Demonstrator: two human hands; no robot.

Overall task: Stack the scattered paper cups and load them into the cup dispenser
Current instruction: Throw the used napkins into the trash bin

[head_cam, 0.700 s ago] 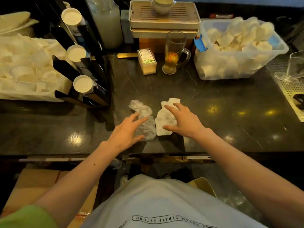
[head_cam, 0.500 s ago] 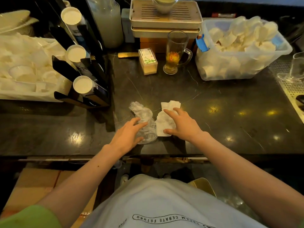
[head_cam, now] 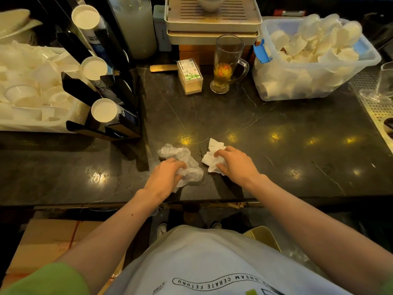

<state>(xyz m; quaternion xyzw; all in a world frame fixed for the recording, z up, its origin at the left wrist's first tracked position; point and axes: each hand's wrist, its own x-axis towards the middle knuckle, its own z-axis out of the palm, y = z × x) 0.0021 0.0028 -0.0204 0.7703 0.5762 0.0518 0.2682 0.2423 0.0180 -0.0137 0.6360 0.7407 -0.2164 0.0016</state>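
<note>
On the dark counter near its front edge, my left hand is closed on a crumpled clear plastic wrapper. Beside it my right hand grips a crumpled white paper napkin. A black cup dispenser stands at the left with three slanted tubes; white cup stacks show at each tube's mouth. Loose white paper cups fill a clear plastic bin at the back right. More white cups lie in a white tray at the far left.
A glass mug with tea and a small toothpick box stand at the back middle, before stacked beige trays. A perforated metal drain with a glass runs along the right edge. Cardboard boxes sit below the counter.
Both hands have gone from flat and spread over the wrapper and napkin to curled around them, bunching each up. The view has tilted slightly.
</note>
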